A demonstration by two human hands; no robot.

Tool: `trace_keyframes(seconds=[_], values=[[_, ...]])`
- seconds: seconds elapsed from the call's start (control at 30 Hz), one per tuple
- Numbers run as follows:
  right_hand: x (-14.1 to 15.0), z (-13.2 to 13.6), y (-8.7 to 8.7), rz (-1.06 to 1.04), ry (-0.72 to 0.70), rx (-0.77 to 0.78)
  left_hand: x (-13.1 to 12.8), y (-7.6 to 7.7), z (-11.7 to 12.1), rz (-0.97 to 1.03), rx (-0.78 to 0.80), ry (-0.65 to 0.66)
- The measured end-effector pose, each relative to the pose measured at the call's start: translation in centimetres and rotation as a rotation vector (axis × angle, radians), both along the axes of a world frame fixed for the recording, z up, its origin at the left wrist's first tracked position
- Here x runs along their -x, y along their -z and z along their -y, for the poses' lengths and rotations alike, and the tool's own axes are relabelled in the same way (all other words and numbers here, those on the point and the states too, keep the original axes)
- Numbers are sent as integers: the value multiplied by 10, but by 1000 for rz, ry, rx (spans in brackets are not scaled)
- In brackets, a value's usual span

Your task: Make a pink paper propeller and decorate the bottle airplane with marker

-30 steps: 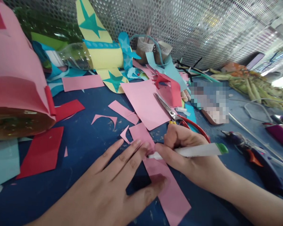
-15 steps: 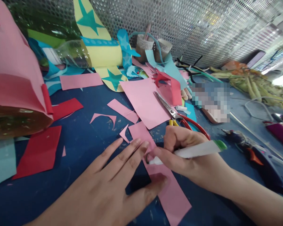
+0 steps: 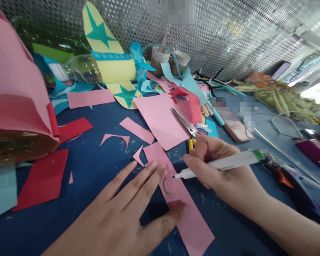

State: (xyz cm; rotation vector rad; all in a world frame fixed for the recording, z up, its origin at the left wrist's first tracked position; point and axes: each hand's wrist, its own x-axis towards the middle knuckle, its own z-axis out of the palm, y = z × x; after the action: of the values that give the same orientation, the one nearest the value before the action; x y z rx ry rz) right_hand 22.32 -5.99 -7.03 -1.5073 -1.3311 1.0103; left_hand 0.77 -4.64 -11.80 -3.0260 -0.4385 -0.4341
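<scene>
My left hand lies flat with fingers spread, pressing down a long pink paper strip on the blue table. My right hand grips a white marker with a green cap, its tip just above the strip. A small green curved line is drawn on the strip beside my left fingertips.
Scissors with red handles lie on a pink sheet just beyond my right hand. Red and pink scraps lie left. A large pink paper-wrapped cylinder stands far left, a yellow paper plane behind. A phone and glue gun are right.
The marker tip has drawn a green curve on the pink strip and has lifted slightly to the right. My left hand stays pressed on the strip.
</scene>
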Motion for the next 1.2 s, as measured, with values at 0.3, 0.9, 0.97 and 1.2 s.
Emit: trace_keyframes(seconds=[0.3,0.9,0.97,1.2], values=[[0,1,7,50,-100,23,-2,7,-6,67,-4,24],[-4,-1,1,246,-86,-81,1,7,-8,23,-46,47],[-3,-1,0,264,-84,-86,1,6,-7,27,-54,44],[-4,0,-3,304,-114,-79,-1,6,-7,65,-55,39]])
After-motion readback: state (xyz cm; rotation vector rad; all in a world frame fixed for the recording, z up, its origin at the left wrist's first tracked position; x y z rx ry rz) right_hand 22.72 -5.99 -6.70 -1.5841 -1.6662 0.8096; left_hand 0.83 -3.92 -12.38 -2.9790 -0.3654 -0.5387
